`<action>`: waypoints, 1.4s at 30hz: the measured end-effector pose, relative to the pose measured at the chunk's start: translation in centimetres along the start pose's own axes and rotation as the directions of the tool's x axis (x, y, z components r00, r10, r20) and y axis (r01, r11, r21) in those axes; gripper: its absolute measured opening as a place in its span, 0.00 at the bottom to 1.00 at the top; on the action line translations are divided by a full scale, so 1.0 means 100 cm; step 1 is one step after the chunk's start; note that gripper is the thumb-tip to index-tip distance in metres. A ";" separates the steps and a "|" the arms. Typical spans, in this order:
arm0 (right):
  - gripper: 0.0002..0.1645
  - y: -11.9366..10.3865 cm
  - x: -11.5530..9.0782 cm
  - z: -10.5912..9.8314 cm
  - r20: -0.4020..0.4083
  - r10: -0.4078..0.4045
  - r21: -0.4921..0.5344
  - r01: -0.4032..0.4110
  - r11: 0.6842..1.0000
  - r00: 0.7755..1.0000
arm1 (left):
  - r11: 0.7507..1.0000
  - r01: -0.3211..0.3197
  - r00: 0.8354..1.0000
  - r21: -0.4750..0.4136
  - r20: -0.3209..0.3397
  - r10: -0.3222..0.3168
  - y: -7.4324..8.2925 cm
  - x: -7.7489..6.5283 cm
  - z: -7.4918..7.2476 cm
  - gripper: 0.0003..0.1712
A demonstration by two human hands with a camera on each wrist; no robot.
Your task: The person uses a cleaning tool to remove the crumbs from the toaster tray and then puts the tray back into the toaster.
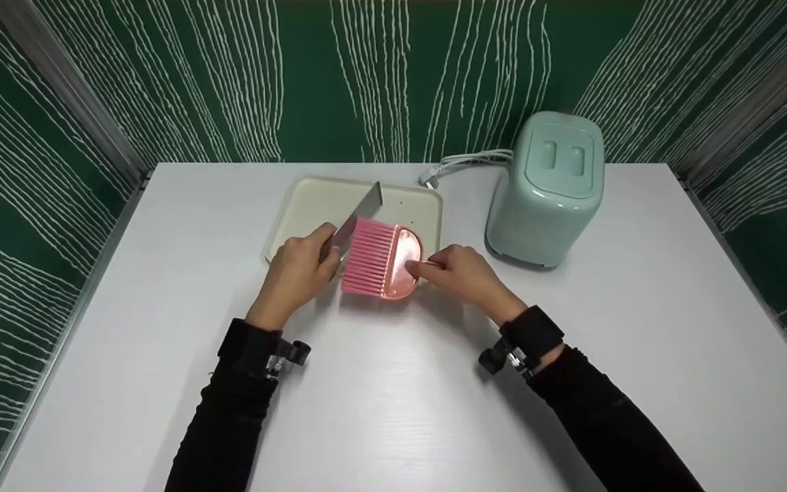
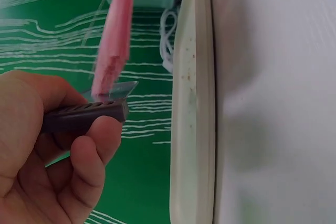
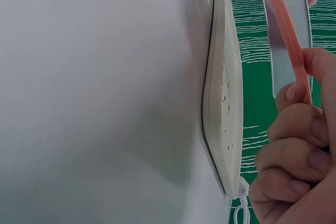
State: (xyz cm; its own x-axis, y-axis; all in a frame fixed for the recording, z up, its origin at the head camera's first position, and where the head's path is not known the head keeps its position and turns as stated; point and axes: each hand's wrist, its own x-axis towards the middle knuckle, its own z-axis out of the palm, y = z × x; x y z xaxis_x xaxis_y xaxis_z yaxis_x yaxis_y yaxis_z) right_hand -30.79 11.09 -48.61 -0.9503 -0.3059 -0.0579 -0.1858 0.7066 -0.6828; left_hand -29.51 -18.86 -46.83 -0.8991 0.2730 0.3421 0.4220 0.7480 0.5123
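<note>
In the head view my left hand [image 1: 300,268] grips a small dustpan [image 1: 366,205] by its dark slotted handle [image 2: 86,115]. The pan is a flat grey, partly see-through plate, tilted above the tray. My right hand [image 1: 465,275] pinches the thin orange-pink handle of a hand brush [image 1: 404,263] between thumb and fingers. Its pink bristles [image 1: 368,260] point left, close to the dustpan; whether they touch it I cannot tell. Beneath both lies a cream tray [image 1: 311,198]. Small brown crumbs [image 3: 227,108] dot its surface in the right wrist view.
A mint-green toaster [image 1: 550,191] stands to the tray's right. Its white cord [image 1: 475,157] and plug [image 1: 429,179] lie behind the tray's right corner. The white table [image 1: 380,410] meets a green wall with white streaks [image 1: 380,82] at the back.
</note>
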 end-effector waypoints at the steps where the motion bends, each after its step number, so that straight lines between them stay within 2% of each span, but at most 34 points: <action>1: 0.36 0.000 0.000 0.000 -0.001 0.011 -0.009 -0.011 1.000 1.000 | 1.000 0.005 1.000 -0.018 0.006 -0.005 0.001 0.000 -0.001 0.05; 6: 0.35 0.001 0.001 -0.001 -0.029 0.075 -0.028 -0.075 0.997 0.997 | 0.998 0.023 1.000 -0.066 0.023 -0.022 0.004 0.000 -0.005 0.06; 14: 0.38 0.002 0.001 -0.009 -0.045 0.213 0.003 -0.213 0.977 0.976 | 0.998 -0.006 1.000 -0.069 0.019 0.007 0.006 0.000 -0.008 0.07; 20: 0.39 0.008 0.002 -0.012 -0.055 0.237 -0.016 -0.238 0.971 0.970 | 0.998 -0.013 1.000 -0.056 0.013 0.013 0.007 -0.001 -0.009 0.08; 25: 0.39 0.005 0.000 -0.012 -0.095 0.179 -0.018 -0.181 0.983 0.979 | 0.999 0.001 1.000 -0.043 0.011 -0.001 0.006 -0.001 -0.010 0.08; 31: 0.39 -0.004 -0.005 -0.008 -0.136 0.014 -0.049 -0.021 0.999 0.991 | 0.999 0.045 0.999 -0.031 0.009 -0.045 0.005 0.001 -0.009 0.09; 35: 0.39 -0.009 -0.005 -0.003 -0.137 -0.065 -0.069 0.056 0.996 0.988 | 0.998 0.040 0.999 -0.039 0.013 -0.039 0.005 0.001 -0.009 0.08; 38: 0.39 -0.011 -0.003 -0.001 -0.154 -0.074 -0.074 0.063 0.995 0.985 | 0.998 0.030 0.999 -0.060 0.018 -0.029 0.006 0.001 -0.010 0.08; 42: 0.39 -0.008 -0.001 -0.002 -0.175 -0.023 -0.060 0.012 0.998 0.984 | 0.996 0.025 0.999 -0.091 0.043 -0.021 0.007 0.001 -0.011 0.08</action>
State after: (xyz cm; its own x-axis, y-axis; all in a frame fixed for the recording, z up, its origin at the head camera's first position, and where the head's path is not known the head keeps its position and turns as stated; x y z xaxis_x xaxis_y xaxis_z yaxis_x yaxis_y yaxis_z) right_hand -30.58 10.69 -47.92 -0.9749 -0.2055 0.0858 -0.2121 0.7395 -0.6388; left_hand -29.15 -18.96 -45.51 -0.9121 0.2825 0.2970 0.4079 0.6963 0.5906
